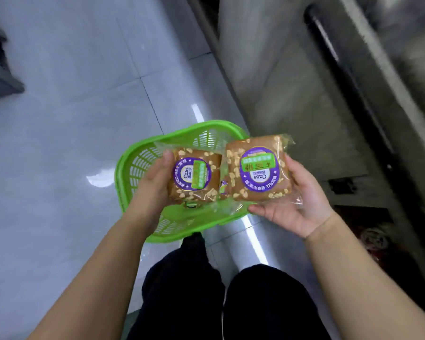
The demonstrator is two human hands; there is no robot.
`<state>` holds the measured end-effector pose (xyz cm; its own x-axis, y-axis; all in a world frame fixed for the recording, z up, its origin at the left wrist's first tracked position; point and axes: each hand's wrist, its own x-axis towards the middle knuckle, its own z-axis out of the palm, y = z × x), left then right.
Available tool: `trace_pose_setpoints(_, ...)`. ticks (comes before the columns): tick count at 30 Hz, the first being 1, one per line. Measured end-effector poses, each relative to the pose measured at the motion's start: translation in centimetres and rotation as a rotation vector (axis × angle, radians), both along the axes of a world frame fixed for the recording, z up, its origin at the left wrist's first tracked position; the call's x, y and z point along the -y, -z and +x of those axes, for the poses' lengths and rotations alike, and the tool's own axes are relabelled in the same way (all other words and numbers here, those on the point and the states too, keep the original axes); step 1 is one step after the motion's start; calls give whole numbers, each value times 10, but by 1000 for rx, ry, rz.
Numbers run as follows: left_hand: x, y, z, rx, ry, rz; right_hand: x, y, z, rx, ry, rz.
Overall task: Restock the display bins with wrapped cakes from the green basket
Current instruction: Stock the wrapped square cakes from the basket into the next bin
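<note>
A green slatted basket (142, 165) stands on the tiled floor in front of my legs. My left hand (152, 190) grips one wrapped cake (194, 177), a brown square with nut pieces and a purple-and-green round label, above the basket. My right hand (295, 204) cradles a second wrapped cake (258, 168) of the same kind, a little higher and over the basket's right rim. More wrapped cakes lie in the basket under the two held ones, mostly hidden.
A grey shelving unit (304, 94) with a dark rail runs along the right side. Pale glossy floor tiles (71, 119) stretch to the left. A dark shelf base (0, 82) sits at the far left edge. My dark trouser legs (231, 303) are below.
</note>
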<state>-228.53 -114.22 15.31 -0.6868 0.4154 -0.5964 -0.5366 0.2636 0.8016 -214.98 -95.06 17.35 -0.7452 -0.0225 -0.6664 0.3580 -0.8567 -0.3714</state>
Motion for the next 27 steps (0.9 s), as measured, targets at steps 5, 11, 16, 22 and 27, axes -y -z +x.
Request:
trace_pose_setpoints(5, -35, -159, 36, -75, 201, 138, 0, -163, 56, -215, 116, 8)
trace_pose_setpoints(11, -98, -265, 97, -159, 399, 280, -28, -277, 147, -279, 298, 222)
trace_pose_setpoints(16, -154, -291, 142, -139, 570, 352, -56, -311, 233, -75, 451, 525)
trace_pose_setpoints(22, -210, -300, 172, -196, 788, 284, -81, -324, 298, 688, 347, 1119)
trace_pose_setpoints(27, -249, -296, 183, -354, 923, 302, -89, -329, 311, 923, 55, 1392)
